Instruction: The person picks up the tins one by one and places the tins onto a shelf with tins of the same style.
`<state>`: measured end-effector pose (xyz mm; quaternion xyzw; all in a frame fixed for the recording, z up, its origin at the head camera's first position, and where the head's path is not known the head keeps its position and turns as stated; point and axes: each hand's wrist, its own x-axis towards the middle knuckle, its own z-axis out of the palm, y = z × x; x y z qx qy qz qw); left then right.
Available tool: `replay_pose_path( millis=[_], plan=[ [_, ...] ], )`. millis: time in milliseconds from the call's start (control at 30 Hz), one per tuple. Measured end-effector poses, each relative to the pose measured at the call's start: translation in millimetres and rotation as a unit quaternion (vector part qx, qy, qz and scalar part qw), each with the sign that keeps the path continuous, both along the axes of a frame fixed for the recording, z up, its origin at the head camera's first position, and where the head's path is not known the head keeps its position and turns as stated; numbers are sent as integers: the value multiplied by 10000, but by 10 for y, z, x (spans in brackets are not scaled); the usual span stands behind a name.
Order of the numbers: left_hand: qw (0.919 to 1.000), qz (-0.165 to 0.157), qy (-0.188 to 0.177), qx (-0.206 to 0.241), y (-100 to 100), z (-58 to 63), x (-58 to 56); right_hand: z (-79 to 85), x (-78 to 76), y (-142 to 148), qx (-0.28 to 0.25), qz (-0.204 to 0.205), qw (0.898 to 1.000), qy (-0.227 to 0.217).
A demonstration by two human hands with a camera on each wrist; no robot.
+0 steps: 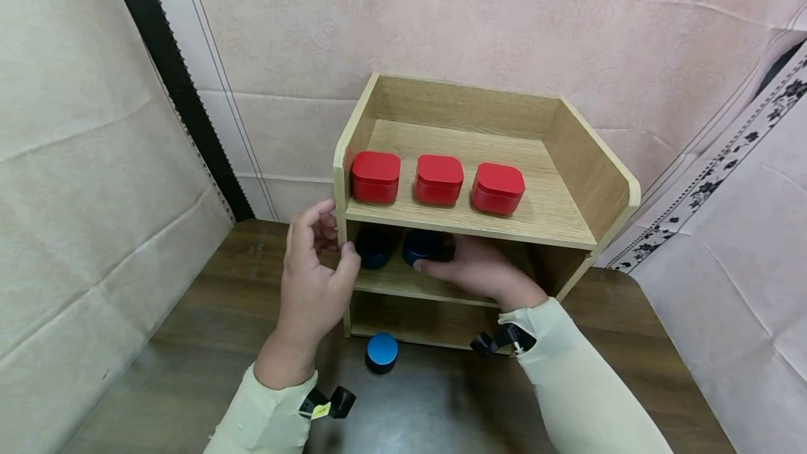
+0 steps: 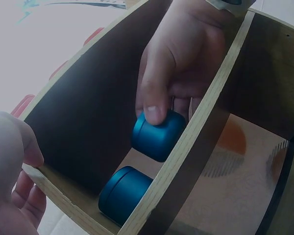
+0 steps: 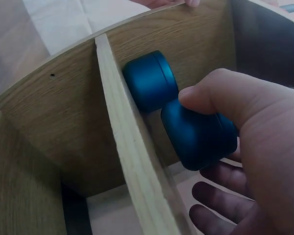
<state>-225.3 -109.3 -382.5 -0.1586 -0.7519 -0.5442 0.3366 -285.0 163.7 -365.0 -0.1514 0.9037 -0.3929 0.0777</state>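
Right wrist view: the right hand holds a blue tin, thumb laid along its wall and the other fingers on the far side, the grip only as wide as the tin. That tin is inside the middle tier, over the middle board; I cannot tell whether its base rests fully on the wood. Just beside it, with a narrow gap, a second tin stands on the same board, nearer the left side panel, and no hand touches it.

The left hand grips that panel's front edge, thumb inside and fingers outside, seemingly to steady the unit.

Further out, three red boxes stand in a row near the front edge of the top board, spaced apart. A third tin stands upright on the table, in front of the unit and apart from both hands.

Judging from this layout, the red row looks complete and one tin is set in the middle tier. The held tin is at its place or nearly so but not yet released, and the tin on the table remains outside.
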Motion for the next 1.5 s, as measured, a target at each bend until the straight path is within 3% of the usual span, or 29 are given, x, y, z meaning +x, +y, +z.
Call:
replay_pose_path(
  millis=[967,1500],
  plan=[
    [10000,-13,83,-16,6,8,3,-78,-35,-30,66,82,9999,127],
    [10000,-21,19,1,5,10,7,-52,-4,-19,17,-1,10000,-54]
  ],
)
